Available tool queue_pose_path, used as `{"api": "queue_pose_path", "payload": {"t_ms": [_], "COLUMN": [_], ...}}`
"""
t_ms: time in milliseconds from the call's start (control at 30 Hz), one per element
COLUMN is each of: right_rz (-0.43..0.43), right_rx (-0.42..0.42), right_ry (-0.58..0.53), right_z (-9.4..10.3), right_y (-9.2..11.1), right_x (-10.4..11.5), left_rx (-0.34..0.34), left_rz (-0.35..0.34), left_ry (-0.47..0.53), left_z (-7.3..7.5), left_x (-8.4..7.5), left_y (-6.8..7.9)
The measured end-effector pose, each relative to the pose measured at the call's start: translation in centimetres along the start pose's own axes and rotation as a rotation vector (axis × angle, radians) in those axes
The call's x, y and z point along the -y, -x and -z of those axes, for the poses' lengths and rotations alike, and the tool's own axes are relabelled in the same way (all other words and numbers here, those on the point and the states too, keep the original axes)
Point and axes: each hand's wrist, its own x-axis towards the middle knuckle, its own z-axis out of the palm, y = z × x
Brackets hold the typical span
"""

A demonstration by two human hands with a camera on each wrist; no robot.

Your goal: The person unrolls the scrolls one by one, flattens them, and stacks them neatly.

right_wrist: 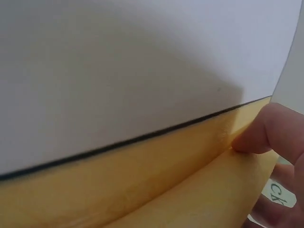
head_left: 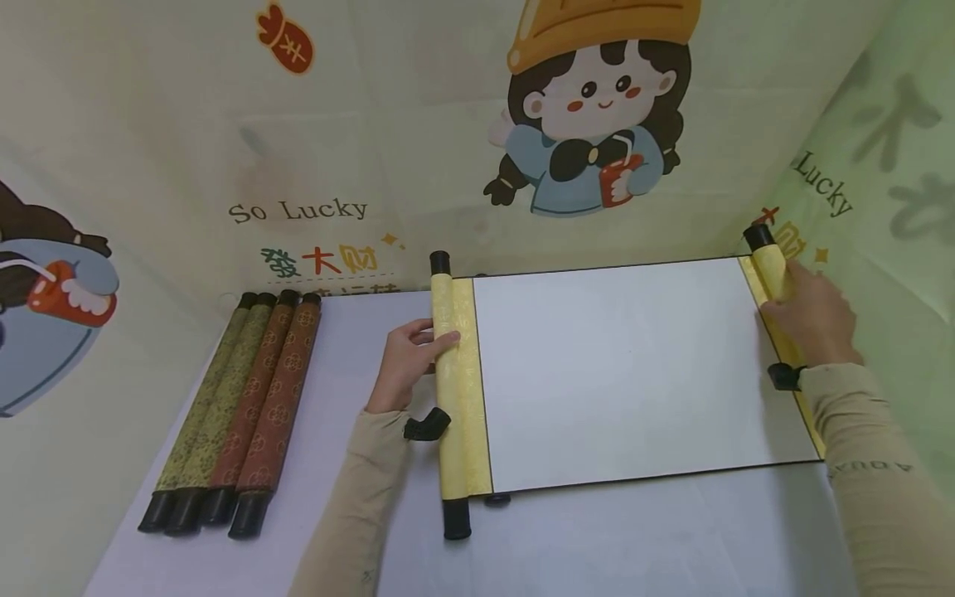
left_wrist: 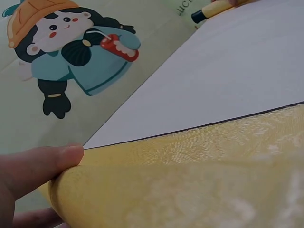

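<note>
The scroll [head_left: 634,381] lies spread on the table [head_left: 612,539], right of four closed scrolls [head_left: 249,398]. It is judged light, its paper [head_left: 619,348] easily creased, best held by the firmer left roll [head_left: 449,414] and right roll [head_left: 773,274]. The left hand [head_left: 404,361] grips the former, thumb across it; the right hand [head_left: 819,317] grips the latter, thumb towards the paper

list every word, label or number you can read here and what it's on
"So Lucky": back wall sheet
"發大财": same sheet, below that; the row beneath shows only partly, unreadable
"Lucky": right wall sheet; characters under it are partly hidden by the scroll
"ck": behind the right hand, right wrist view
Red pouch print: one sign, too small to name
Right sleeve: lettering too blurred to read
</note>
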Motion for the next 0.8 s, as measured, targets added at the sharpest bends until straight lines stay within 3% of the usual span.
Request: {"api": "queue_pose_path", "payload": {"t_ms": [800], "right_rz": [0.045], "right_rx": [-0.024], "right_ry": [0.07], "right_z": [-4.2], "right_y": [-1.0], "right_x": [-1.5], "left_rx": [-0.047], "left_rz": [0.058], "left_ry": [0.034], "left_z": [-1.0], "left_x": [2.6], "left_y": [-2.4]}}
